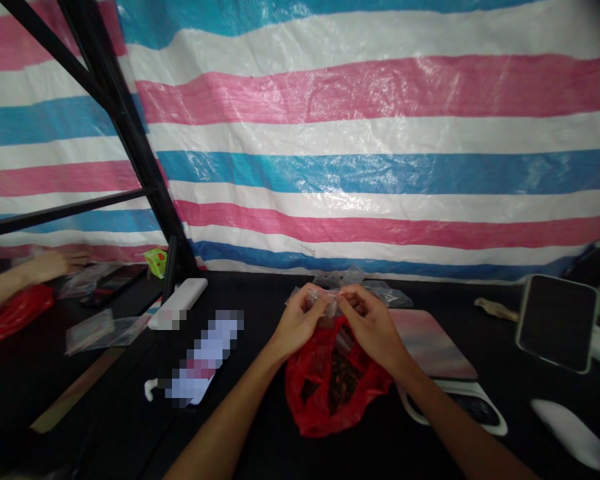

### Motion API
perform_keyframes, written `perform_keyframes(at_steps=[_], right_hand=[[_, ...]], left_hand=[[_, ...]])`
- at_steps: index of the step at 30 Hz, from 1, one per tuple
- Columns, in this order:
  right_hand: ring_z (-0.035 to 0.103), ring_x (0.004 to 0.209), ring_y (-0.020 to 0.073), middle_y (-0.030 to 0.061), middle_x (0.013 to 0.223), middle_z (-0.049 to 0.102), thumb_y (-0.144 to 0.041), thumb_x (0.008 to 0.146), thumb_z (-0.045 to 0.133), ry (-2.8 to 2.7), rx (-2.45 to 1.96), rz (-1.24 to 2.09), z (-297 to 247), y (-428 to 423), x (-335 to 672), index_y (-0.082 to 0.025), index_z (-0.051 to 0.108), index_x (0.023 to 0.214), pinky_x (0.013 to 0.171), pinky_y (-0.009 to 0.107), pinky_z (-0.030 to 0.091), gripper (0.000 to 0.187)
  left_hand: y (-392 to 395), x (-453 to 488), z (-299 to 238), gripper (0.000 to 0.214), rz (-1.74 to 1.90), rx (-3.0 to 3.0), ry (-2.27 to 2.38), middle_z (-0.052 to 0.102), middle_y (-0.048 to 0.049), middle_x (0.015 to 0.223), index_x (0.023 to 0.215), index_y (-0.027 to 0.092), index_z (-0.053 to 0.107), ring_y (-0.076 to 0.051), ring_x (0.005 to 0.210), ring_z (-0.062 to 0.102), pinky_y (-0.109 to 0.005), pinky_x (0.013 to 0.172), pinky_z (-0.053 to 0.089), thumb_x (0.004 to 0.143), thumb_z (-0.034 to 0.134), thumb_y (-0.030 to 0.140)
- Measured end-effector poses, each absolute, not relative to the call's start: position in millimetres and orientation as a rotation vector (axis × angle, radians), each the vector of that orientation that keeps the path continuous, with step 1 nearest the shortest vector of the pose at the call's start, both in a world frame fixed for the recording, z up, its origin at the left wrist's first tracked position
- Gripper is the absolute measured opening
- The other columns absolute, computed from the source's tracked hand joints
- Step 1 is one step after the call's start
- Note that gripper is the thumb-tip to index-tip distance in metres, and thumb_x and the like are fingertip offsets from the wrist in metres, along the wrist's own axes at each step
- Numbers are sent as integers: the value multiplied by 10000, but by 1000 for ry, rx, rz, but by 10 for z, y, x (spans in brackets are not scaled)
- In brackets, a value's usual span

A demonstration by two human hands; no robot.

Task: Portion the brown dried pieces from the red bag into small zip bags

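The left hand (300,321) and right hand (371,328) are together, fingertips pinching a small clear plastic bag (327,299) just above a red plastic bag (330,383) with dark contents on the black tabletop (265,433). More clear plastic (365,283) lies behind them. A pink mat (433,343) sits beside the right hand, a blurred white package (205,357) left of the red bag, and a striped tarpaulin (380,147) hangs behind.

Left hand (300,321): pinching a clear plastic bag (331,297)
Right hand (371,328): pinching the same bag
Below hands: red plastic bag (325,393), dark pieces (344,381) inside
Behind: striped tarp (380,160)
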State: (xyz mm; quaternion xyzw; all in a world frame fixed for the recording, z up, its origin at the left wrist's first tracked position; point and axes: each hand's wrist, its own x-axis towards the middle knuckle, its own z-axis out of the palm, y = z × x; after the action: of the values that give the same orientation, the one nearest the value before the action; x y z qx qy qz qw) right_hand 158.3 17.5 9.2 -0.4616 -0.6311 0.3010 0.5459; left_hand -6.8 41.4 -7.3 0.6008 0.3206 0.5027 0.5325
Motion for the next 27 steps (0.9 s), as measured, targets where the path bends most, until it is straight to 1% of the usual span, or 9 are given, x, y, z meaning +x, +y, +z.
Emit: perform_keyframes(at_steps=[5, 9, 11, 14, 17, 19, 22, 27], right_hand=[[659, 748, 217, 28, 845, 724, -430, 904, 636, -1525, -1117, 694, 119, 152, 1578, -237, 686, 954, 680, 333, 533, 206], [614, 692, 202, 14, 778, 673, -380, 905, 609, -1537, -1151, 585, 90, 180, 1597, -239, 675, 886, 639, 325, 500, 158], [601, 684, 199, 8, 762, 654, -372, 912, 598, -1531, -1148, 565, 68, 197, 1607, -241, 664, 886, 631, 323, 495, 149], [618, 744, 209, 22, 831, 672, -387, 928, 601, -1565, -1118, 606, 52, 201, 1610, -239, 671, 935, 681, 335, 519, 164], [621, 798, 211, 27, 867, 662, -385, 937, 603, -1616, -1092, 596, 59, 182, 1598, -240, 669, 895, 737, 335, 517, 164], [616, 788, 207, 17, 843, 647, -380, 939, 604, -1599, -1081, 595, 65, 170, 1588, -243, 647, 871, 728, 324, 508, 159], [618, 768, 205, 9, 828, 650, -388, 939, 608, -1565, -1078, 653, 68, 166, 1579, -247, 627, 901, 693, 313, 506, 147], [638, 816, 222, 26, 871, 668, -416, 941, 611, -1587, -1085, 688, 41, 174, 1591, -248, 639, 894, 723, 327, 526, 176]], left_hand=[[413, -56, -65, 388, 1198, 1425, 718, 680, -24, 836, 945, 169, 649, -143, 726, 612, -253, 687, 480, 887, 692, 550], [419, -42, -63, 390, 1184, 1443, 671, 715, -47, 913, 972, 175, 653, -170, 829, 659, -272, 763, 509, 869, 716, 546], [428, -33, -71, 391, 1203, 1414, 655, 735, -57, 937, 979, 176, 655, -183, 855, 680, -284, 782, 520, 853, 736, 537], [433, -22, -77, 358, 1219, 1406, 669, 756, -68, 928, 962, 166, 679, -190, 847, 697, -290, 775, 527, 853, 749, 500], [427, -21, -74, 321, 1215, 1430, 691, 767, -75, 937, 950, 164, 707, -198, 860, 708, -297, 790, 537, 855, 755, 466], [425, -27, -74, 304, 1238, 1420, 698, 774, -77, 950, 945, 167, 710, -204, 884, 717, -305, 819, 544, 847, 768, 449], [429, -45, -71, 296, 1279, 1393, 706, 782, -83, 964, 943, 164, 713, -211, 906, 724, -318, 851, 548, 855, 760, 443], [422, -62, -55, 261, 1308, 1497, 805, 774, -76, 910, 905, 157, 738, -199, 843, 707, -307, 803, 539, 863, 749, 414]])
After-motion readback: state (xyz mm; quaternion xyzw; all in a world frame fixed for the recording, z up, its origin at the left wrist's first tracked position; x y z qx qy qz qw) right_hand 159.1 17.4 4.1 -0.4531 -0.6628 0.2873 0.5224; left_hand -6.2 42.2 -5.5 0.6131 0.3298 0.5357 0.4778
